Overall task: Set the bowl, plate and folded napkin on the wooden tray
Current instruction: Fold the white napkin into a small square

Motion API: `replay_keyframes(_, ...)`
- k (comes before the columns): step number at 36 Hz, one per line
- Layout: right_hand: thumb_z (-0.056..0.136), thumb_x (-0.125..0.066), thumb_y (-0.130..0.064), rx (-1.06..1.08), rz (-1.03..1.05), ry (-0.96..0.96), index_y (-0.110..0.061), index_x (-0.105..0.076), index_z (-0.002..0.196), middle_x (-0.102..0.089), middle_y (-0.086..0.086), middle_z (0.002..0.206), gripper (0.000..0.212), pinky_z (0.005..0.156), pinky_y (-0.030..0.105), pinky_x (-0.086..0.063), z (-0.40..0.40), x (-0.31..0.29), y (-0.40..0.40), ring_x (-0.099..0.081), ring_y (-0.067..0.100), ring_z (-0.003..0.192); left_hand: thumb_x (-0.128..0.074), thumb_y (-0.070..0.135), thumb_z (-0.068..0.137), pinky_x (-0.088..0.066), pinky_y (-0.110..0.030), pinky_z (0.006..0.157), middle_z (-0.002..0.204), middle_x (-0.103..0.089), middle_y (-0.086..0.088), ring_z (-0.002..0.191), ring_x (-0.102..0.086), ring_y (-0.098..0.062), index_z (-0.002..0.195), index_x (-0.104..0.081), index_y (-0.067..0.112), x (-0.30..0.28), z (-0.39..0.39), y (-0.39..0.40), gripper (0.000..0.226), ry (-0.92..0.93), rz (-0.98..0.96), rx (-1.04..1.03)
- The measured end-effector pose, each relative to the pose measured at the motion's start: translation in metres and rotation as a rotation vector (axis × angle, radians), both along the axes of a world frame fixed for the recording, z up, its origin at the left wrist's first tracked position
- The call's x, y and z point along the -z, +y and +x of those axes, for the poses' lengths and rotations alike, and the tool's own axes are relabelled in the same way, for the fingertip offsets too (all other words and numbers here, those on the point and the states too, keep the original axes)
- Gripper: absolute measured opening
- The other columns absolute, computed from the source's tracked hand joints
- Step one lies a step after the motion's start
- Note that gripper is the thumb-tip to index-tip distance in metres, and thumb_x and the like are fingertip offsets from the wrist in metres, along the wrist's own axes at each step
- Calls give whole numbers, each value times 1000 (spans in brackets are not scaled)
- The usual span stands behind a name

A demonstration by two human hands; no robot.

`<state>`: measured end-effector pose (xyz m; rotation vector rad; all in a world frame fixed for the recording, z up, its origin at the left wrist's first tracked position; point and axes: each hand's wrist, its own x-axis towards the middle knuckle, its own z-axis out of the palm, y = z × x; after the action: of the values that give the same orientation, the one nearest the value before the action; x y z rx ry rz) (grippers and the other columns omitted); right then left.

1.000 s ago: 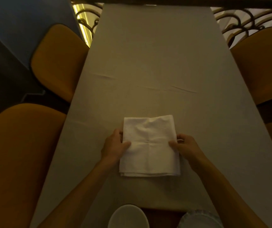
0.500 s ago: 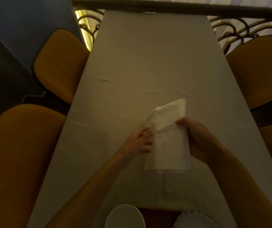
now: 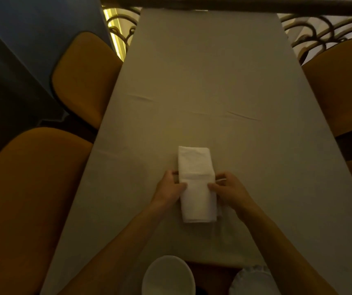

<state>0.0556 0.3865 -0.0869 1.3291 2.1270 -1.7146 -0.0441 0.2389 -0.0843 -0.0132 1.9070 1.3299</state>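
**Squaring the folded napkin before it goes on the tray**

The napkin [image 3: 196,184] lies flat on the counter [image 3: 202,81], folded into a long narrow strip that runs away from the person. The left hand [image 3: 169,189] pinches its left edge about halfway along, thumb on top of the cloth; the right hand [image 3: 227,188] does the same on the right edge, so both hands are closed lightly on the napkin from either side. A small flap of cloth sticks out under the right hand, which suggests the layers are not quite in line.

To do this step well, I would press the fold flat along its whole length, tuck in that stray flap, and line up the near end, where the stacked layers show. The cloth looks soft and will likely spring open if lifted by one side only, so it is best carried with both hands, or with one hand flat underneath.

The bowl [image 3: 168,275] and the plate [image 3: 253,281] sit at the near edge of the view, on what I take to be the wooden tray [image 3: 211,273], a dark brown strip showing between them. The napkin is well apart from them, so that part of the task is not yet done.

The counter is covered with a pale cloth with a few creases. Padded orange chairs [image 3: 32,199] stand on both sides, and a curled metal railing [image 3: 311,28] runs along the far end. The light is dim and yellowish.
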Motion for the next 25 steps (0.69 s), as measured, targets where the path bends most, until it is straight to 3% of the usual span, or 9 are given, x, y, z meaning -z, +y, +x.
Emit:
replay_keyframes(4,79,-76,-28,-44,234,7,-20,-51,104,-58,-8,82,37,52,16,-40,7,5,-2,-56,2,70,-66,8,81,-58,-44,79,109,-64,-8,94,-66,-27,132,-38,21,2,-2,-2,60,193,-81,63)
replay_keyframes(8,79,-75,-33,-82,341,-11,-15,-55,114,-58,-3,88,44,54,15,-36,7,7,-3,-53,9,73,-63,13,82,-49,-27,58,89,-66,-4,75,-64,-18,132,-29,38,4,0,-1,66,305,-97,103)
replay_keyframes(11,80,-75,-30,-131,370,-3,-15,-60,105,-63,0,87,33,58,22,-39,4,8,-2,-55,11,73,-61,11,81,-46,-23,54,79,-62,-1,67,-60,-16,126,-39,37,5,1,0,56,389,-133,136)
replay_keyframes(14,81,-73,-33,-175,393,-23,-17,-62,103,-65,1,89,29,69,30,-48,2,10,0,-60,17,79,-64,8,80,-47,-20,61,87,-63,-1,69,-57,-14,115,-59,30,11,0,0,42,395,-125,126)
replay_keyframes(17,81,-72,-37,-186,387,-61,-17,-66,98,-64,1,87,27,70,32,-48,-1,11,4,-60,19,79,-67,3,77,-47,-6,58,93,-63,1,69,-56,-9,118,-63,28,16,0,-2,48,355,-69,105)
replay_keyframes(19,79,-74,-35,-191,368,-63,-16,-68,92,-63,2,82,24,65,28,-41,-4,10,6,-58,18,74,-69,-1,75,-55,-15,67,97,-66,-2,74,-60,-12,124,-63,25,17,-2,-2,55,305,-23,69)
replay_keyframes(22,79,-75,-32,-189,332,-62,-16,-65,79,-60,2,76,19,54,26,-35,-9,7,8,-53,16,66,-68,-10,73,-57,-42,89,112,-68,-13,98,-67,-28,125,-61,20,13,-6,1,61,200,52,-2)
replay_keyframes(25,78,-77,-29,-132,237,-32,-16,-63,74,-60,3,73,20,51,25,-36,-11,4,8,-52,13,61,-66,-13,73,-55,-50,93,117,-67,-18,105,-65,-32,117,-64,20,9,-10,6,56,136,105,-22)
